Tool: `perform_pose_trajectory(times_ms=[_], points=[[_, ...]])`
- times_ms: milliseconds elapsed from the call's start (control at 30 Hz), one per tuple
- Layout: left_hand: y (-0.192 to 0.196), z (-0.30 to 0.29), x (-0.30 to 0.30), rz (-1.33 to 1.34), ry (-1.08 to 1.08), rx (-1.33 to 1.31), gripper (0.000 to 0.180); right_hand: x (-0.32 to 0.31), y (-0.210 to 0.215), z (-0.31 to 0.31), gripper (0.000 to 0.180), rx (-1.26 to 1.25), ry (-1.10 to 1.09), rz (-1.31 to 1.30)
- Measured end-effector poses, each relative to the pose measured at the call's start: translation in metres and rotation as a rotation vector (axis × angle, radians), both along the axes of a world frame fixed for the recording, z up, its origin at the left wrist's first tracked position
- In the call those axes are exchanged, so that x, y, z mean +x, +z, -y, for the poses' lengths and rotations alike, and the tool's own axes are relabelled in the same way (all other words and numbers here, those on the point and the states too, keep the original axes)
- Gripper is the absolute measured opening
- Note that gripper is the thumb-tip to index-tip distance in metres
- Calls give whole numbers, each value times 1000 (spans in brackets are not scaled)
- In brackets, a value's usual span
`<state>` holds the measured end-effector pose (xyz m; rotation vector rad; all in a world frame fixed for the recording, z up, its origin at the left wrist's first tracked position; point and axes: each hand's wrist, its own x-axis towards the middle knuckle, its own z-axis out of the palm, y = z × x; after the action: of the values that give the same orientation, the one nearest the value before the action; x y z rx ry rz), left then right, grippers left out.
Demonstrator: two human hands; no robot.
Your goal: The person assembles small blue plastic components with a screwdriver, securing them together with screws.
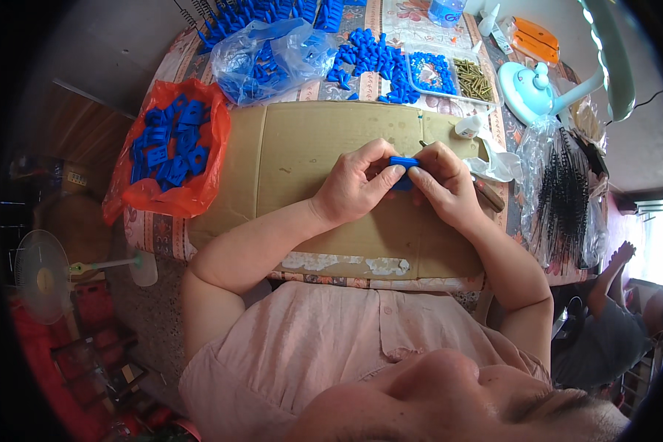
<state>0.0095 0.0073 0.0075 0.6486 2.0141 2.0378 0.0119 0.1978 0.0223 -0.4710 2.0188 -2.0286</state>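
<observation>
Two-handed; pinching blue part (404, 161) with fingertips of left hand (352, 182) and right hand (448, 183); seemingly midway; leaving bagged pieces (157, 156); cannot tell finished count

The bottle (446, 12) bears white lettering on its blue label (444, 15)

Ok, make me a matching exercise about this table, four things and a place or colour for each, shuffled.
1. Blue part
2. Red bag
3. Lamp
4. Brass pins

A. At the cardboard's left end
B. In the clear box's right section
C. Between left hand and right hand
D. Pale turquoise

Pairs: 1-C, 2-A, 3-D, 4-B
</observation>
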Motion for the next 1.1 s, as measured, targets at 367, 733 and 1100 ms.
perform_pose_trajectory(times_ms=[367, 733, 1100], points=[[9, 2, -5, 170, -10, 157, 30, -3, -14, -1, 16, -26, -98, -134], [9, 0, -4, 246, -101, 286, 38, -10, 0, -9, 23, 278, -179, -805], [7, 5, -4, 240, -66, 204, 38, -12, -2, -12, 27, 320, -165, -887]])
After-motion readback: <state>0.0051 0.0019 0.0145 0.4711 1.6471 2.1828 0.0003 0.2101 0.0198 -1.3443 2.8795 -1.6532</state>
